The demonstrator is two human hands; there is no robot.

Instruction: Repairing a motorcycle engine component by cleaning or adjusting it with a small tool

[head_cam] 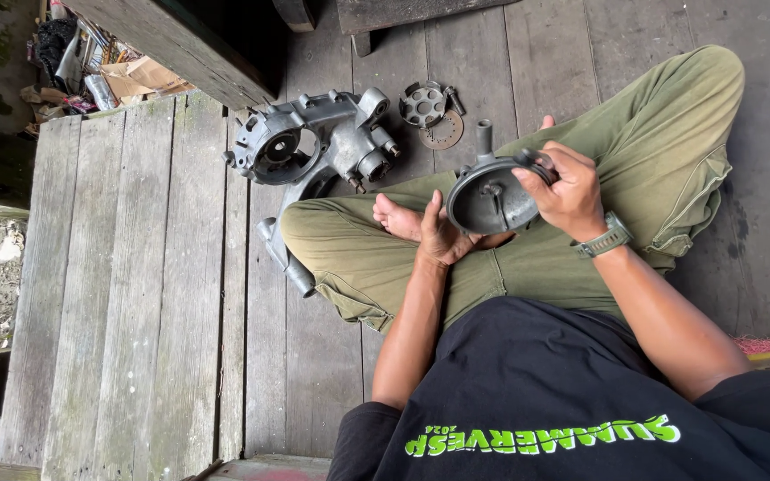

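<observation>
Both hands grasp round metal cover [490, 198]: left hand [441, 233], right hand [565, 190]; engine casing [314, 147] near.

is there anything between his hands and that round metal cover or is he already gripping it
Nothing visible stands between them. The right hand grips the rim of the round metal cover, and the left hand presses against its opposite edge, both in direct contact, above the person's crossed legs.

Round dark metal cover [490, 198], hollow side up, tilted, held above lap
</observation>
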